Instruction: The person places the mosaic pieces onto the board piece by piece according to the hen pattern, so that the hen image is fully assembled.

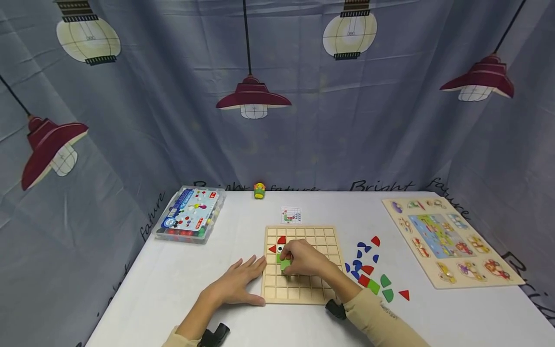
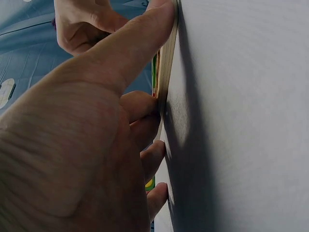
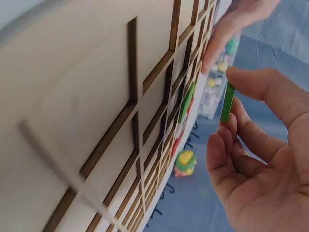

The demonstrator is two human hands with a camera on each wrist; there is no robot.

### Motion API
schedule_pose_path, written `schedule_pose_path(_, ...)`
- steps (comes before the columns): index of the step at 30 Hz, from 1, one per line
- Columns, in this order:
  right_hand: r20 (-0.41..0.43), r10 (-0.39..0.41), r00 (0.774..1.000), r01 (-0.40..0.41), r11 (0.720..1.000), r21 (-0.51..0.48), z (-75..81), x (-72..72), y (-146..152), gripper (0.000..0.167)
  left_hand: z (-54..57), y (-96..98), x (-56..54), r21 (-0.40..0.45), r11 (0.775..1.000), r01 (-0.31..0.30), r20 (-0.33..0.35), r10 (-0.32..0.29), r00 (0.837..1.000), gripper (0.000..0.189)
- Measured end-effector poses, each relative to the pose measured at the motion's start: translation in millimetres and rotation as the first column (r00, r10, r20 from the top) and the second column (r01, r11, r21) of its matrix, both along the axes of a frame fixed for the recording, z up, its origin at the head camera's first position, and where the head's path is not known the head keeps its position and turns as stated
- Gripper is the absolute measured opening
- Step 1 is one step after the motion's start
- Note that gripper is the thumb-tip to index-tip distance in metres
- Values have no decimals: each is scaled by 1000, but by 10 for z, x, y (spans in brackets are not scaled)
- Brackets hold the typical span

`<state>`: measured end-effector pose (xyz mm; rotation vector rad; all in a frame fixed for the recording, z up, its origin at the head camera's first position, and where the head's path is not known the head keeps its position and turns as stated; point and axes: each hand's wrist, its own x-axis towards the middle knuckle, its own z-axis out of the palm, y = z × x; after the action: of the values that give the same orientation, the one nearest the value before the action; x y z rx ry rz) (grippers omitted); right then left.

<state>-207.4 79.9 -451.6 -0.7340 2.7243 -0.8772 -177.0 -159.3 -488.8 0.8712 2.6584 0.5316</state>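
Note:
A wooden grid board (image 1: 299, 294) lies on the white table. My right hand (image 1: 305, 258) pinches a green square tile (image 3: 227, 102) between thumb and fingers, held over the board's left part. In the right wrist view a gap shows between this tile and the grid. Set in the board are a red quarter-round piece (image 1: 282, 239), a red triangle (image 1: 272, 249), a white tile with an eye (image 1: 280, 248) and another green tile (image 3: 186, 102). My left hand (image 1: 238, 282) rests with spread fingers at the board's left edge, thumb at its near left corner.
Loose blue, red and green pieces (image 1: 385, 280) are scattered right of the board. A small pattern card (image 1: 291, 215) lies behind it. Further out are a clear plastic case (image 1: 191, 214), a small toy figure (image 1: 259, 191) and a wooden picture puzzle (image 1: 451, 241).

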Motion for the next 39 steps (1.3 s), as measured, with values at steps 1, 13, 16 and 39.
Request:
schedule_pose_path(1, 1, 9, 1000, -9, 1000, 0, -6, 1, -22, 23, -2, -3, 5, -2, 1000, 1, -1, -1, 1000, 103)
schedule_pose_path(13, 26, 31, 999, -32, 999, 43, -66, -19, -119, 20, -9, 2, 14, -7, 1000, 10, -4, -10, 1000, 103)
schedule_pose_path(16, 29, 35, 999, -36, 998, 43, -71, -28, -115, 20, -6, 2, 16, -8, 1000, 12, -9, -12, 1000, 103)
schedule_pose_path(39, 46, 7, 999, -10, 998, 68, -96, -83, -145, 21, 8, -3, -1, -4, 1000, 10, -16, -10, 1000, 102)
